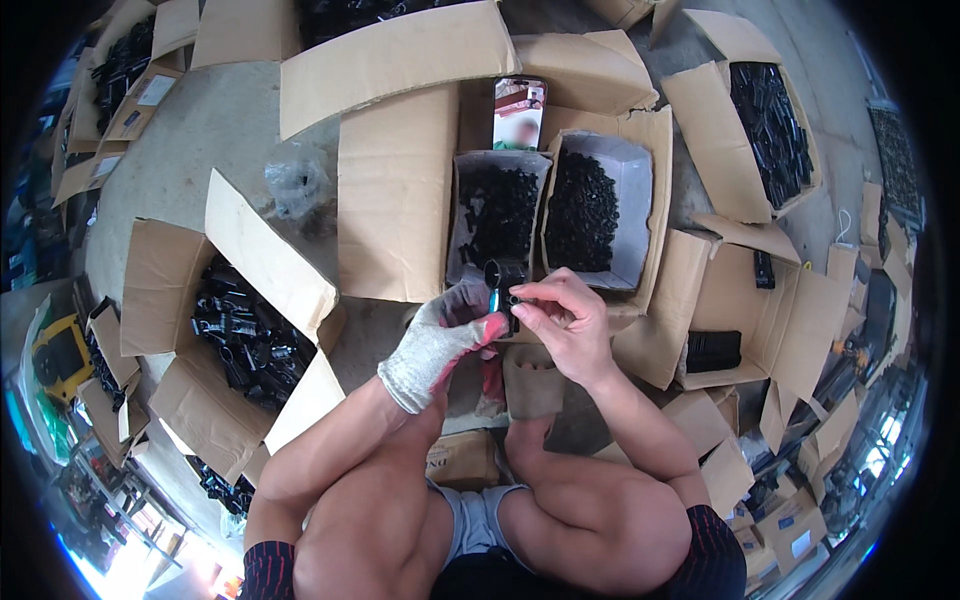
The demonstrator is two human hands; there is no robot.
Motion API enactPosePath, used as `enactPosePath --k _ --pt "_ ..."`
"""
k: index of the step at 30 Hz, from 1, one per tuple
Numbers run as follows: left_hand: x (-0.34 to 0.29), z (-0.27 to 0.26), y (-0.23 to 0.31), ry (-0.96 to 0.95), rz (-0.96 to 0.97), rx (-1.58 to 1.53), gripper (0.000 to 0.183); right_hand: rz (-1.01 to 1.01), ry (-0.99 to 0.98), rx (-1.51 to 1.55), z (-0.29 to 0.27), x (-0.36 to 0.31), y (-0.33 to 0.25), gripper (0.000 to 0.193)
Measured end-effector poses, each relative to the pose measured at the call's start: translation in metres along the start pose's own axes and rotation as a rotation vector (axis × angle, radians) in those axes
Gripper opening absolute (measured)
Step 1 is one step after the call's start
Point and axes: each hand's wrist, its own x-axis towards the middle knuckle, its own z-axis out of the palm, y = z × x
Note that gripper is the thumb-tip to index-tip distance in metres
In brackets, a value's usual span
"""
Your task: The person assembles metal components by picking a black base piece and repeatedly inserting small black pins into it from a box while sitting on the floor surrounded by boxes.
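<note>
Everywhere open cardboard boxes (395,190) on concrete floor (215,120)

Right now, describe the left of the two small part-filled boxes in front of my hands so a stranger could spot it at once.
Start at the big flat cardboard flap in the middle of the floor. Just right of it, two open grey-lined boxes of small black parts sit side by side, just beyond the gloved left hand and bare right hand. The left box is the narrower one, directly beside the flap; the right box is wider.
</note>
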Motion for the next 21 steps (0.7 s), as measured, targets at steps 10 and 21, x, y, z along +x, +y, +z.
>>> enactPosePath --k 10,21 --pt "-0.003 0.002 0.007 -0.007 0.004 0.003 0.042 0.063 0.065 0.216 0.012 -0.002 0.002 0.02" --pt "-0.003 0.002 0.004 -0.018 0.02 0.029 0.044 -0.046 0.12 -0.016 0.016 -0.008 0.003 0.018"
